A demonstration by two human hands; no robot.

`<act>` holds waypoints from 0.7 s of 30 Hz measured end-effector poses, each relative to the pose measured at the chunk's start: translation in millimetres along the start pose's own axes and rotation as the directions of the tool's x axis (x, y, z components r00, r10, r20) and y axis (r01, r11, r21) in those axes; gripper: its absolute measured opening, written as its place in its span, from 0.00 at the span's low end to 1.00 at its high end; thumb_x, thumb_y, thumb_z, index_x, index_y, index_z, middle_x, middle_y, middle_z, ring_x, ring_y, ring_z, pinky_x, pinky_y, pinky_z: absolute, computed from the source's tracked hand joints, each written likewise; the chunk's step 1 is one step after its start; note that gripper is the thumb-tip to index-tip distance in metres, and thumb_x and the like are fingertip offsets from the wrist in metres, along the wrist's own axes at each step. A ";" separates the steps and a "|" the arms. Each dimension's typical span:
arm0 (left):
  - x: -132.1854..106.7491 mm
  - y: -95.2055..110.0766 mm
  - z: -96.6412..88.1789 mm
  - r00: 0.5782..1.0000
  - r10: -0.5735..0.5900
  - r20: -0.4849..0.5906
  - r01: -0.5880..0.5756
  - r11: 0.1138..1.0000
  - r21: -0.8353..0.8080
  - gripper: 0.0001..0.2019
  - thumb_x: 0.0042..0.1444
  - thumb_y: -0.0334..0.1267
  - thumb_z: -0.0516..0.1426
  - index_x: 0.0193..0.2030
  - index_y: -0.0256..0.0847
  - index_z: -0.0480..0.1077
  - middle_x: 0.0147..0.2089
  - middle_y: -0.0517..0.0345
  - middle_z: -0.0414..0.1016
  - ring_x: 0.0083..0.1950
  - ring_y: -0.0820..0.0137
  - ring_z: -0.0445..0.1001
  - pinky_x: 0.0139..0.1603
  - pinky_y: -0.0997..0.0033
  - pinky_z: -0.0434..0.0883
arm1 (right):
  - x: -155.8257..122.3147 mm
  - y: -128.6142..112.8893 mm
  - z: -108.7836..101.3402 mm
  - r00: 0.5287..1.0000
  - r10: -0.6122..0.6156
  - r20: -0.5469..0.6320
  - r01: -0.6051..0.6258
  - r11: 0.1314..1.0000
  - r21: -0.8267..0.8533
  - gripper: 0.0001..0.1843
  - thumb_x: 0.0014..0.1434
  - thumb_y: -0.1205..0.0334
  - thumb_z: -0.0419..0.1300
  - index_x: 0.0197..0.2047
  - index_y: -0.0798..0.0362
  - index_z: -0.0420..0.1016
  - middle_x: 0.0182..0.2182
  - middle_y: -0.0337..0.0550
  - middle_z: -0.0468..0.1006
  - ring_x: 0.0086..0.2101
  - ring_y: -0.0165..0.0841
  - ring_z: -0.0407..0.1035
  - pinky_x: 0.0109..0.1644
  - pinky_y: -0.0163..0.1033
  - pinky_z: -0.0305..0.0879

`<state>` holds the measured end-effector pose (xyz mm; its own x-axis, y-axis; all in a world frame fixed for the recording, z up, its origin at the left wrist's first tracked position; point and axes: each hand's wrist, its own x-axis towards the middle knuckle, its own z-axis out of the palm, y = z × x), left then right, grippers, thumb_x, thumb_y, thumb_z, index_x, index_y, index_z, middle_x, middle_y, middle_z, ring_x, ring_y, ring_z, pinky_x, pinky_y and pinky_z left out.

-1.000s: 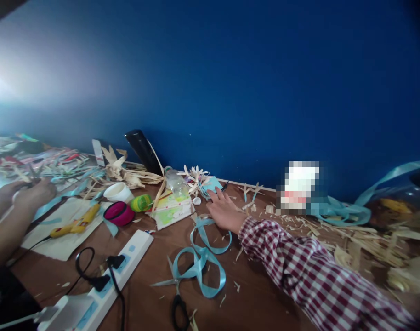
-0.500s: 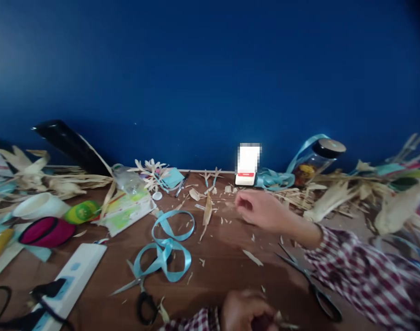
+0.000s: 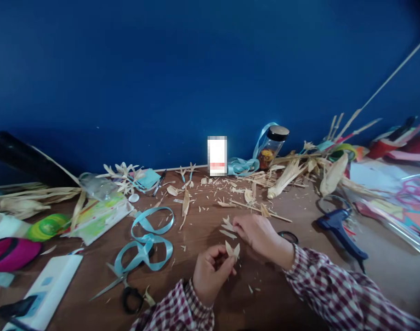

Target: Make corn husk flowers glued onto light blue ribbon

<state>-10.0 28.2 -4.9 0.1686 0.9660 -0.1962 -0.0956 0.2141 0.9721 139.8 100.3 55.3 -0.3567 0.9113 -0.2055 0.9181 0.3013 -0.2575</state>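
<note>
My left hand [image 3: 212, 271] is closed, pinching cut corn husk petals [image 3: 232, 249] between thumb and fingers; their pointed tips fan upward. Just beyond it, my right hand [image 3: 256, 234] rests low at the table with its fingertips pinched together at the end of a small pale corn husk piece [image 3: 227, 225]. Another narrow husk sliver [image 3: 228, 234] lies right below that piece. A dark ring-shaped scissor handle [image 3: 288, 237] shows beside my right wrist; the hand and sleeve hide the rest.
Light blue ribbon [image 3: 156, 250] and open scissors [image 3: 118, 280] lie to the left, near a white power strip [image 3: 51, 287]. A blue glue gun [image 3: 341, 230] sits at the right. At the back stand a lit phone [image 3: 217, 156] and a lidded jar [image 3: 270, 151], among husk scraps.
My right hand has come nearer and down toward my left hand. My left hand has risen into view with the husk petals. The view has swung to the right.
</note>
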 end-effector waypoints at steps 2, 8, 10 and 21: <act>-3.1 -2.4 3.3 0.999 0.040 0.023 -0.041 0.998 0.052 0.08 0.49 0.38 0.60 0.28 0.34 0.70 0.22 0.61 0.68 0.20 0.77 0.68 0.23 0.79 0.64 | -0.8 -1.9 -0.4 1.000 -0.001 -0.022 0.000 1.000 -0.023 0.12 0.60 0.62 0.51 0.30 0.51 0.74 0.25 0.42 0.77 0.27 0.33 0.71 0.28 0.34 0.51; -10.1 -3.2 9.2 0.986 0.154 0.058 -0.164 0.952 0.260 0.05 0.50 0.33 0.57 0.26 0.34 0.72 0.23 0.59 0.67 0.22 0.76 0.65 0.23 0.78 0.62 | -4.5 2.6 7.1 0.997 -0.025 -0.067 0.022 0.999 -0.041 0.09 0.59 0.63 0.52 0.32 0.50 0.73 0.27 0.42 0.78 0.29 0.35 0.72 0.30 0.35 0.54; -10.8 -1.2 9.3 0.983 0.172 0.059 -0.182 0.941 0.285 0.05 0.50 0.32 0.57 0.26 0.34 0.72 0.23 0.59 0.67 0.22 0.76 0.65 0.24 0.78 0.63 | -5.9 3.8 11.5 0.993 -0.052 -0.101 0.050 0.998 -0.029 0.07 0.59 0.62 0.53 0.35 0.49 0.73 0.29 0.42 0.77 0.31 0.35 0.72 0.31 0.35 0.56; -10.5 -0.7 8.9 0.974 0.224 0.005 -0.209 0.901 0.381 0.05 0.43 0.26 0.56 0.24 0.34 0.73 0.20 0.59 0.67 0.24 0.75 0.64 0.26 0.77 0.61 | 16.1 -17.3 19.0 0.962 -0.219 -0.165 0.222 0.975 -0.005 0.12 0.59 0.68 0.51 0.45 0.51 0.69 0.42 0.45 0.71 0.38 0.34 0.69 0.39 0.36 0.62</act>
<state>-3.0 16.7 -2.4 0.1474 0.9887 0.0276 0.2519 -0.0645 0.9656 114.9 104.4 38.5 -0.5158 0.8566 0.0150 0.8170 0.4971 -0.2922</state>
